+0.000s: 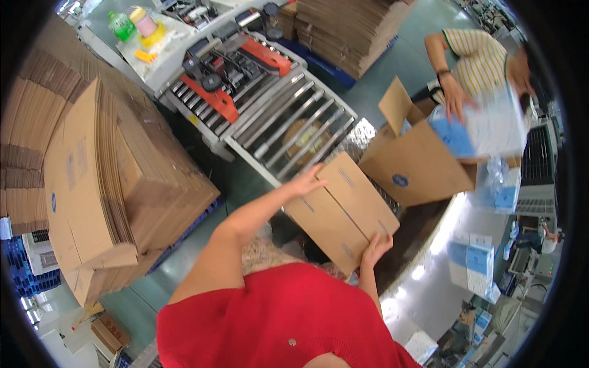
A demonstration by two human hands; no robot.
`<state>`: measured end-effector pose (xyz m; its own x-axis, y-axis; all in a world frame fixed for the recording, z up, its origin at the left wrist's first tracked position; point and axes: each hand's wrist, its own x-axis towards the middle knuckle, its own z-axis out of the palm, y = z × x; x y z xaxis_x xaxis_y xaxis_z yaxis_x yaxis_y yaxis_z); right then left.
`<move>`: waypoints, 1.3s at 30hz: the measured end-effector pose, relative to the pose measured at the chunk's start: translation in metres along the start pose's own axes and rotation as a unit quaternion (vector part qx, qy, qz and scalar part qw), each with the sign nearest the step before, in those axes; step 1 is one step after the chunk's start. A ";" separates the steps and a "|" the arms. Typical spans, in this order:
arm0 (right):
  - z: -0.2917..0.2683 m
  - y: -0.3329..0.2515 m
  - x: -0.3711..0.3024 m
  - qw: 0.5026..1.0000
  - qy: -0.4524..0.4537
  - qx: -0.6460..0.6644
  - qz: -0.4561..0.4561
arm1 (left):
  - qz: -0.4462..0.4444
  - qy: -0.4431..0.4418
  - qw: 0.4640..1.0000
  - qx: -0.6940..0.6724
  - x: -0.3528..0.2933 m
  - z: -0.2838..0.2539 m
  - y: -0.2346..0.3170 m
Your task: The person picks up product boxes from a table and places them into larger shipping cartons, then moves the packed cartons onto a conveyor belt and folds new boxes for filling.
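Note:
A brown cardboard box (pixel 353 202) is in front of me, its two top flaps meeting along a middle seam. My left hand (pixel 307 183) grips its far left edge, thumb over the top. At the near right side, my right hand (pixel 375 250) holds the edge with fingers curled against it. Just beyond the box stands a larger open carton (pixel 417 162) with raised flaps and a round blue mark. Over that carton, a co-worker's hand (pixel 455 98) rests on a blue and white package (pixel 451 134). The underside of my box is hidden.
Ahead lies a roller conveyor (pixel 264 144) with a machine bearing orange-red guides (pixel 208 98). Flattened cartons (pixel 86 184) are piled high at left, with another stack (pixel 350 30) at the back. A shiny curved worktable (pixel 423 276) borders my right, carrying blue and white packs (pixel 471 264).

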<state>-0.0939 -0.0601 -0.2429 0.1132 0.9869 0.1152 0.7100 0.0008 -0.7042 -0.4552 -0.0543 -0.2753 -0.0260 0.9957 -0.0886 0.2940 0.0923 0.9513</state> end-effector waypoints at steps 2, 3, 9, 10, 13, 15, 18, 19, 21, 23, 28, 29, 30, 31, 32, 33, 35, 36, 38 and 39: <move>0.014 -0.034 -0.013 0.992 0.006 0.108 0.060 | -0.010 -0.073 0.996 -0.041 0.030 -0.034 0.021; 0.029 -0.054 -0.012 0.990 -0.001 0.115 0.077 | -0.002 -0.088 0.996 -0.028 0.049 -0.048 0.011; 0.137 -0.135 0.051 0.996 -0.011 0.081 0.027 | -0.015 -0.098 0.995 0.025 0.156 -0.178 -0.013; 0.155 -0.147 0.067 0.998 -0.019 0.058 0.024 | -0.022 -0.078 0.995 0.066 0.169 -0.198 -0.006; 0.203 -0.183 0.106 0.999 -0.044 0.013 0.011 | -0.011 0.012 0.987 0.159 0.186 -0.254 -0.003; 0.234 -0.210 0.124 0.998 -0.055 0.016 0.004 | -0.018 0.075 0.980 0.185 0.183 -0.288 0.019; 0.275 -0.260 0.145 0.995 -0.081 0.051 0.004 | 0.121 0.223 0.822 0.510 0.188 -0.319 0.012; 0.289 -0.269 0.150 0.994 -0.085 0.059 -0.026 | 0.115 0.208 0.806 0.542 0.189 -0.328 0.009; 0.322 -0.286 0.161 0.992 -0.086 0.050 -0.079 | 0.097 0.180 0.801 0.562 0.191 -0.332 0.000; 0.339 -0.325 0.161 0.989 -0.105 0.060 -0.081 | 0.066 0.162 0.812 0.557 0.183 -0.333 -0.009; 0.389 -0.359 0.161 0.985 -0.111 0.078 -0.111 | 0.013 0.141 0.839 0.526 0.167 -0.321 0.010; 0.399 -0.365 0.161 0.981 -0.132 0.087 -0.116 | 0.002 0.135 0.844 0.519 0.162 -0.315 0.012; 0.406 -0.369 0.163 0.977 -0.149 0.096 -0.122 | 0.012 0.136 0.850 0.510 0.160 -0.305 0.011; 0.420 -0.349 0.181 0.966 -0.142 0.091 -0.195 | 0.031 0.129 0.856 0.499 0.165 -0.286 0.015; 0.422 -0.340 0.198 0.967 -0.166 0.082 -0.174 | 0.036 0.117 0.870 0.477 0.169 -0.271 0.019; 0.418 -0.332 0.211 0.936 -0.250 0.216 -0.121 | 0.030 0.119 0.882 0.456 0.161 -0.266 0.022; 0.366 -0.394 0.167 0.922 -0.350 0.115 -0.119 | 0.000 0.113 0.897 0.428 0.109 -0.283 0.016; 0.365 -0.366 0.172 0.931 -0.306 0.148 -0.135 | 0.039 0.171 0.898 0.404 0.096 -0.277 0.027; 0.348 -0.313 0.172 0.890 -0.381 0.243 -0.059 | 0.037 0.241 0.884 0.399 0.061 -0.279 0.052; 0.321 -0.315 0.149 0.866 -0.431 0.253 -0.026 | 0.015 0.289 0.860 0.420 0.021 -0.287 0.071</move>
<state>-0.5242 0.1389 -0.2286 -0.6249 0.7377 -0.2555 0.2790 -0.0947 -0.9556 -0.7092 -0.0268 -0.1245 -0.4048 0.8547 0.3249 0.8834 0.2737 0.3805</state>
